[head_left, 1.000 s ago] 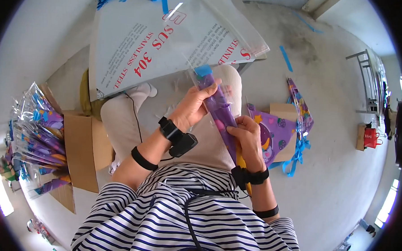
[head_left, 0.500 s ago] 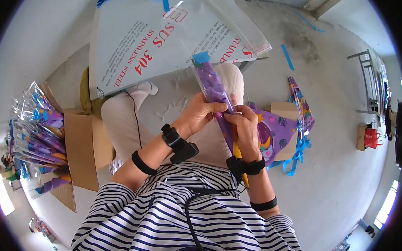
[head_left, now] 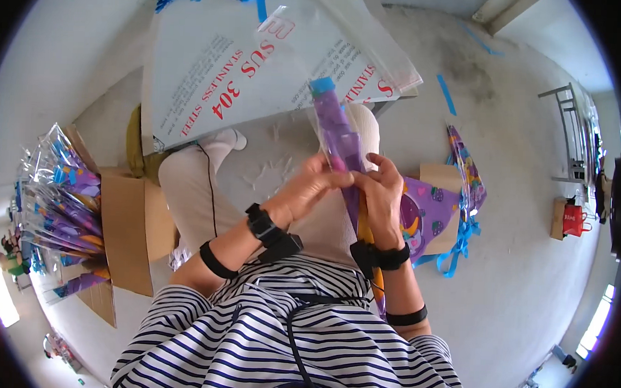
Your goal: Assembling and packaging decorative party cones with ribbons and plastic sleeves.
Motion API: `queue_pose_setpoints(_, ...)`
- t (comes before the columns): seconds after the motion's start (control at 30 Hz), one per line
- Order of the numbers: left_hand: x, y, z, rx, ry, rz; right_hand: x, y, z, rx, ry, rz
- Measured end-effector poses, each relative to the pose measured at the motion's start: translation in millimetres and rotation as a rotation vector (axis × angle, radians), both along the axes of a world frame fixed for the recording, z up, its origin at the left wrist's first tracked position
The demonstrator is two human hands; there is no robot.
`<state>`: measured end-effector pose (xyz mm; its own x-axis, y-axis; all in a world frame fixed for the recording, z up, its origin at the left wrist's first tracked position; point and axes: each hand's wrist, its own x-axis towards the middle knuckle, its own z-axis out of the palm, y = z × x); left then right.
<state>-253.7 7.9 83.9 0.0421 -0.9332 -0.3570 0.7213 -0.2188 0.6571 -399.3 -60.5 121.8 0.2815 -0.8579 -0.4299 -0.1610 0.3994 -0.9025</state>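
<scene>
The right hand [head_left: 382,195] partly hid the lower stretch of the purple roll [head_left: 332,115], which it and the left hand [head_left: 313,185] gripped at 2 adjacent spots, its blue end [head_left: 322,85] jutting beyond.

A long, narrow purple wrap [head_left: 336,119], layered in folds, slants away and slightly left in midair, held near its middle, its far end blue, a yellow-orange stretch lower down partly hidden, and clear film [head_left: 318,128] glinting around its upper part
</scene>
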Motion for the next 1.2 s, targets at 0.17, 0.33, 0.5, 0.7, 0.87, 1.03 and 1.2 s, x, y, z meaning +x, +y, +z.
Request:
queue_pose_setpoints(0.17, 19, -23, 1, -0.067, 0.062, 0.053, 14, 13, -10, -0.068, 0.000, 0.005)
queue_pose_setpoints(0.33, 55, -25, 14, -0.014, 0.036, 0.256, -20, 18, 2, -0.180, 0.232, 0.340)
queue_pose_setpoints(0.5, 127, -17, 34, -0.016, 0.046, 0.444, -53, 54, 37, 0.334, -0.071, 0.389)
queue_pose_setpoints(0.7, 65, -4, 36, -0.062, 0.110, 0.225, 36, 19, 39, 0.102, -0.091, 0.408)
queue_pose_setpoints(0.87, 103, 21, 38, -0.129, 0.133, 0.160, 40, 20, 47, 0.146, -0.124, 0.451)
queue_pose_setpoints(1.03, 191, -2, 40, -0.169, -0.037, 0.570, 39, 36, 38, 0.217, -0.058, 0.567)
queue_pose_setpoints(1.2, 129, -1, 41, -0.077, 0.130, 0.320, 84, 22, 42, 0.182, -0.126, 0.491)
